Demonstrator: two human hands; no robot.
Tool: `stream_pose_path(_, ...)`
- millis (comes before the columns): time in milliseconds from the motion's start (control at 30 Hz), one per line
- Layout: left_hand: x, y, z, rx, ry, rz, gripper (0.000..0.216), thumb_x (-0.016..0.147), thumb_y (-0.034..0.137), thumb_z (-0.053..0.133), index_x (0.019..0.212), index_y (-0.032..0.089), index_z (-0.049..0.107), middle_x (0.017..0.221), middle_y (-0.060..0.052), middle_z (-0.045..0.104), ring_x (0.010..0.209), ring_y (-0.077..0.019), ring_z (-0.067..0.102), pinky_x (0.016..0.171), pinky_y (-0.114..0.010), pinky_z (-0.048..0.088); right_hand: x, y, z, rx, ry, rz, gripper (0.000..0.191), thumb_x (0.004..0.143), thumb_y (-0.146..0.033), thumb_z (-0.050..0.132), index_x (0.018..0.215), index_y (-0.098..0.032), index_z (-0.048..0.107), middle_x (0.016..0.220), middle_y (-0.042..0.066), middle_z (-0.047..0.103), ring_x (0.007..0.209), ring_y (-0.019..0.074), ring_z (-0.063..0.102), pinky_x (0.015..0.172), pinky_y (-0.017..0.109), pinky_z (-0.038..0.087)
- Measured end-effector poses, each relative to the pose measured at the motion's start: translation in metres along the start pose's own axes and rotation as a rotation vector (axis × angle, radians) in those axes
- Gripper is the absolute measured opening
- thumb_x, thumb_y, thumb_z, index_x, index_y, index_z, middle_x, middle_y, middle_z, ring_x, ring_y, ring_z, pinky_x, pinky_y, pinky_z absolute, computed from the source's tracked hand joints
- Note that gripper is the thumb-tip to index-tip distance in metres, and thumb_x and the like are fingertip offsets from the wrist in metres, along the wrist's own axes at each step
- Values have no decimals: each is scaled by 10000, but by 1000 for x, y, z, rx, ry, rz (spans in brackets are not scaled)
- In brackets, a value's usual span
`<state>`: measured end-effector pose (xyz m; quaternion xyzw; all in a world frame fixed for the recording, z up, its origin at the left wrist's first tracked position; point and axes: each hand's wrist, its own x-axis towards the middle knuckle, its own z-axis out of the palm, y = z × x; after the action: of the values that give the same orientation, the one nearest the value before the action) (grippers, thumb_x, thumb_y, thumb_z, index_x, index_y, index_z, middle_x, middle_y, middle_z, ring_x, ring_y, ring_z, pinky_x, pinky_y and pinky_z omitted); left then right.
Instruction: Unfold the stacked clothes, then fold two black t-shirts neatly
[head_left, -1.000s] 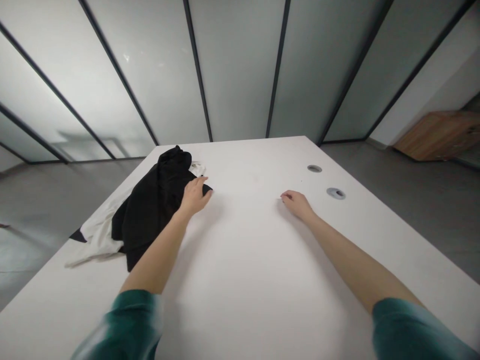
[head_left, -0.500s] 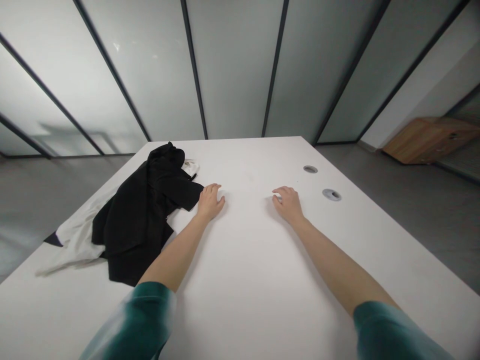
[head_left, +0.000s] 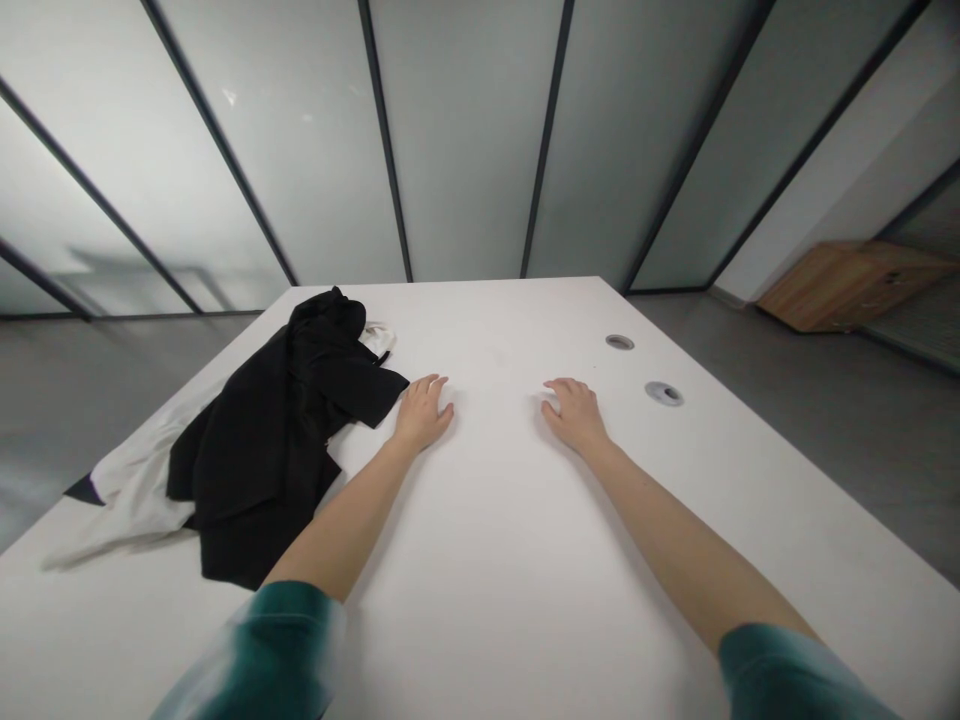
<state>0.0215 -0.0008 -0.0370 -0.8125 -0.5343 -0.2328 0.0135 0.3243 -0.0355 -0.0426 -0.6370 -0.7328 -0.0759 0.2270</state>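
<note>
Both my hands lie flat on a white table [head_left: 495, 560], palms down with fingers stretched out and nothing in them. My left hand [head_left: 421, 412] rests just right of a crumpled black garment [head_left: 277, 440], its fingers apart from the cloth's nearest corner. Under the black garment lies a white garment [head_left: 139, 490], spread toward the table's left edge. My right hand [head_left: 573, 412] rests on bare tabletop, about a hand's width to the right of my left hand. Green sleeves cover both my upper arms.
Two round grey cable grommets [head_left: 664, 393] [head_left: 619, 342] sit in the table to the right of my right hand. Frosted glass panels with dark frames [head_left: 465, 140] stand beyond the far edge. A wooden cabinet [head_left: 847, 285] stands on the grey floor at the right.
My left hand has let go of the black garment and moved right onto bare table. My right hand has flattened and shifted slightly left. The view has swung a little right.
</note>
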Motion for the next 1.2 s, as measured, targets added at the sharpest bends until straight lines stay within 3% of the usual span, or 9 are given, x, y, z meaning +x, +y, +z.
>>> stream_pose_path(200,0,1,1,17,-112,-28,545,892,364,524,1396,165,471,1453,-142,494,1349,-280,442,1132,-448,361,-1,-1,0,-60,-153,38,470,908,-336,433,1312,-151,587,1355,170,568,1228,329,486,1005,457,379)
stream_pose_path(567,0,10,-6,129,-306,-67,671,950,543,415,1494,151,386,1601,-147,302,1485,-303,248,1193,-434,244,1,-8,-3,-100,-262,34,582,951,-468,402,1426,-144,496,1514,161,440,1377,327,392,1105,466,329)
stream_pose_path(800,1,13,-7,162,-454,-61,827,927,700,273,1559,166,277,1637,-146,185,1509,-325,137,1210,-465,162,0,-13,-3,-115,-428,10,727,950,-619,306,1528,-181,365,1618,148,254,1488,327,210,1178,477,214)
stream_pose_path(1000,0,16,-8,175,-497,-69,956,854,813,256,1572,180,241,1646,-137,133,1513,-341,89,1212,-487,138,2,-15,-3,-133,-527,29,887,898,-756,198,1574,-185,251,1649,132,144,1512,342,83,1202,491,105)
stream_pose_path(1200,-1,15,-7,151,-472,-64,973,841,818,301,1564,167,266,1638,-156,157,1506,-364,115,1205,-511,152,2,-16,-4,-138,-544,38,934,880,-787,202,1577,-167,236,1642,164,147,1506,351,113,1196,497,126)
